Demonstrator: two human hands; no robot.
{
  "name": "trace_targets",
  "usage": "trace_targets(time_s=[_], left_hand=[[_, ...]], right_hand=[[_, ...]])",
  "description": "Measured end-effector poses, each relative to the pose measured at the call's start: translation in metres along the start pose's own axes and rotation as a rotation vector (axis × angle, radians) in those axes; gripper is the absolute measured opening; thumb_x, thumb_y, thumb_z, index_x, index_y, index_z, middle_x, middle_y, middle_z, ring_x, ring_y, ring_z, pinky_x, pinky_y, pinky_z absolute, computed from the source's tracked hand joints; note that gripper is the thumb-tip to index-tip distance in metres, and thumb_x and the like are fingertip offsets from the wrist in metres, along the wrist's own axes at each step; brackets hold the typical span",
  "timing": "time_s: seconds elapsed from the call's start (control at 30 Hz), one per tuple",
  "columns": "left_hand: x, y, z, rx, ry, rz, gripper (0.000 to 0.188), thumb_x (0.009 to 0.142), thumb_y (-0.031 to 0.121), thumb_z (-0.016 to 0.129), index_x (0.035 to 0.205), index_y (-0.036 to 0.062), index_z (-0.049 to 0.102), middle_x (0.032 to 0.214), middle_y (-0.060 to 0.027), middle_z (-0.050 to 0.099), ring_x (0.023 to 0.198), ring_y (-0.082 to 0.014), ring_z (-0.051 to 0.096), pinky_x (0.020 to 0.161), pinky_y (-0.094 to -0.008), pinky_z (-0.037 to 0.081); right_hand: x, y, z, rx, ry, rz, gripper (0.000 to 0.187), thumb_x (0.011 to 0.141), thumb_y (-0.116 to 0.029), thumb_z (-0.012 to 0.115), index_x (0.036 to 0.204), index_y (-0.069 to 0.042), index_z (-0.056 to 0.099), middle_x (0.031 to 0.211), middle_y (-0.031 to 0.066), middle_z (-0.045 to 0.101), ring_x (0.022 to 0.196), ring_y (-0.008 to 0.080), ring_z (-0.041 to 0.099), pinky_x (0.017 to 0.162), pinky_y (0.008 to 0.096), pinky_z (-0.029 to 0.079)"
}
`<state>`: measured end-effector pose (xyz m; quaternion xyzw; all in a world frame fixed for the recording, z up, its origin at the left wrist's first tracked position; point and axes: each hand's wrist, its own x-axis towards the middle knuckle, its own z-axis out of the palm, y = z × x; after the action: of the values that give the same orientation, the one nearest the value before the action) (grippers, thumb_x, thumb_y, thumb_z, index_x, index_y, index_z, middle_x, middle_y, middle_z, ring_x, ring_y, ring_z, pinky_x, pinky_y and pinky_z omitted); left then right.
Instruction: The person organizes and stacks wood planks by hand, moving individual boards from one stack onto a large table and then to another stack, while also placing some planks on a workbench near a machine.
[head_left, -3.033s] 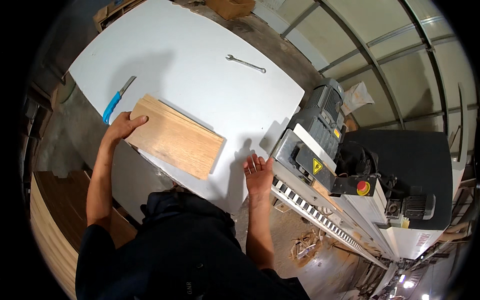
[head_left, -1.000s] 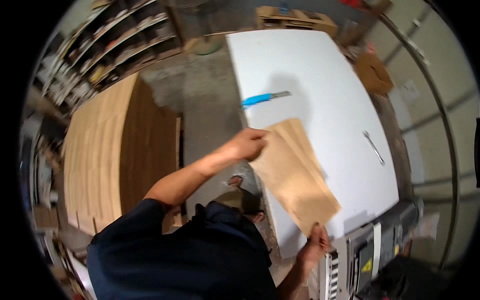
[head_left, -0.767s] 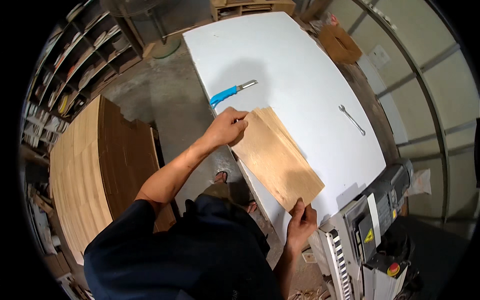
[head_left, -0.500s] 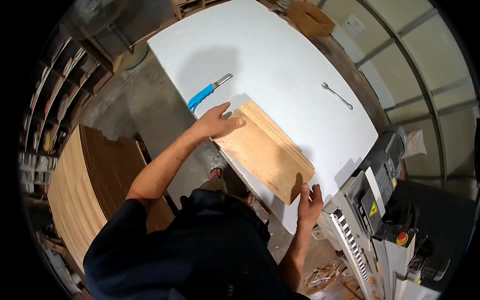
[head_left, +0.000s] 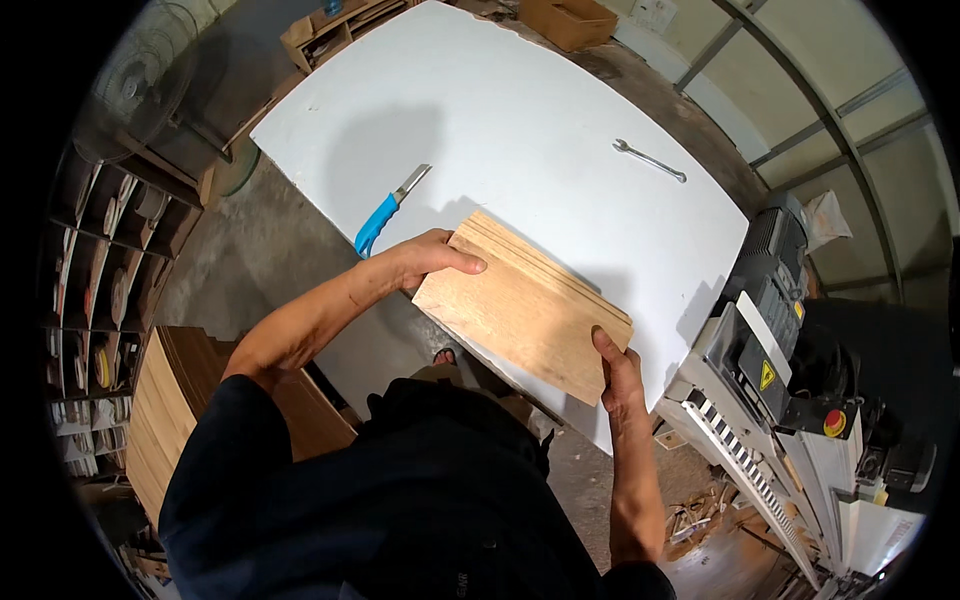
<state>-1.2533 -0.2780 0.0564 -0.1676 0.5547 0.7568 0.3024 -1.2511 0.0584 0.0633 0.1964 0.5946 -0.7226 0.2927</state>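
Wooden boards [head_left: 525, 310] stacked on white surface [head_left: 520, 120] | left hand [head_left: 415, 265], right hand [head_left: 617, 372] fingers clamped on opposite ends | blue-handled knife [head_left: 385, 215] near left hand

Dark navy short-sleeved shirt, bare forearms

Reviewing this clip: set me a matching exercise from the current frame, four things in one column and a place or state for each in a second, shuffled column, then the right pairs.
Things:
1. stack of wood sheets
2. blue-handled knife
3. wrench
4. pile of boards

Places or states:
A. lies alone on the far right part of the white table
B. stands on the floor at the person's left
C. held at both ends by the left hand and right hand
D. lies on the table just beyond the left hand

Pairs: 1-C, 2-D, 3-A, 4-B
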Motion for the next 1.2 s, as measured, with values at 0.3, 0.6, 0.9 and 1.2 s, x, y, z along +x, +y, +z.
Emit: trace_targets(time_s=[0.3, 0.6, 0.9, 1.2], left_hand=[[-0.001, 0.011, 0.010, 0.261, 0.102, 0.558, 0.102, 0.059, 0.014, 0.081, 0.143, 0.0021, 0.024, 0.137, -0.0105, 0.042, 0.129, -0.0228, 0.036, 0.107, -0.0355, 0.028], [0.042, -0.064, -0.029, 0.367, 0.157, 0.718, 0.119, 0.054, 0.028, 0.087, 0.146, 0.0049, 0.015, 0.151, -0.0148, 0.015, 0.140, -0.0312, 0.014, 0.111, -0.0437, 0.016], [0.035, -0.052, -0.021, 0.429, 0.129, 0.913, 0.126, 0.059, 0.075, 0.066, 0.146, 0.0021, 0.012, 0.152, -0.0143, 0.009, 0.141, -0.0291, 0.011, 0.113, -0.0411, 0.012], [0.039, -0.067, -0.013, 0.102, 0.119, 0.814, 0.135, 0.052, 0.095, 0.029, 0.146, 0.0006, 0.006, 0.153, -0.0143, 0.005, 0.141, -0.0260, 0.007, 0.113, -0.0399, 0.009]], right_hand=[[0.014, 0.004, -0.021, -0.095, -0.005, -0.500, 0.074, 0.067, -0.008, 0.083, 0.128, 0.003, 0.042, 0.112, 0.0124, 0.059, 0.102, 0.0218, 0.057, 0.087, 0.0332, 0.049], [0.052, 0.040, -0.043, -0.348, -0.074, -0.646, 0.111, 0.057, -0.018, 0.088, 0.144, -0.005, 0.020, 0.127, 0.0108, 0.049, 0.110, 0.0218, 0.053, 0.088, 0.0337, 0.050], [0.063, 0.050, -0.062, -0.456, -0.059, -0.551, 0.129, 0.043, -0.043, 0.090, 0.143, -0.003, 0.020, 0.137, 0.0122, 0.035, 0.127, 0.0264, 0.038, 0.102, 0.0404, 0.038], [0.060, 0.037, -0.012, -0.085, -0.027, -0.767, 0.133, 0.053, -0.096, 0.022, 0.146, -0.003, 0.007, 0.151, 0.0146, 0.015, 0.138, 0.0259, 0.018, 0.112, 0.0448, 0.018]])
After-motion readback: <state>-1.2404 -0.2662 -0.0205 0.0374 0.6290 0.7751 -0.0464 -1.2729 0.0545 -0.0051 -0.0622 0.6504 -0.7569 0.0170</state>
